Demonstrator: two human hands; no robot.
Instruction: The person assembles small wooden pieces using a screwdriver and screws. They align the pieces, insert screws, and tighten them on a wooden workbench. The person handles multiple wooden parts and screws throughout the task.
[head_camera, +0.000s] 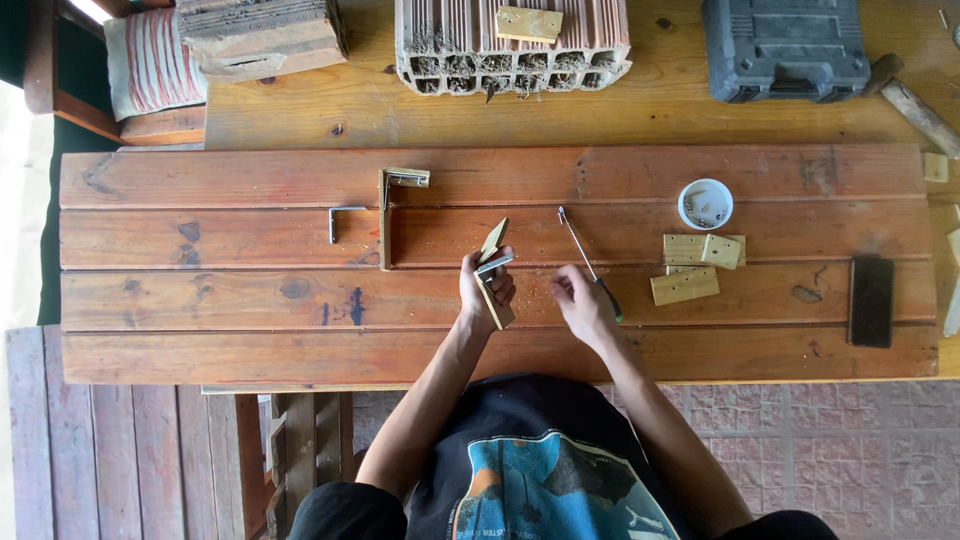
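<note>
Here the left hand (487, 285) grips a small pale wooden block (493, 268) with a metal angle bracket (495, 263) laid against it — fingers clenched around both, held just above the long reddish plank desk (200, 340), near its middle. The right hand (578, 297) rests beside it on the planks, fingers curled loosely; whether they pinch anything I cannot tell. A screwdriver (588, 262) lies slanted just beyond that hand. Further right sit three more pale wooden blocks (700, 265), a round white cup of screws (705, 204) and a dark phone (870, 300). To the left — another angle bracket (342, 220) and a wooden L-piece (392, 210). A grey tool case (785, 45) stands at the far edge.
</note>
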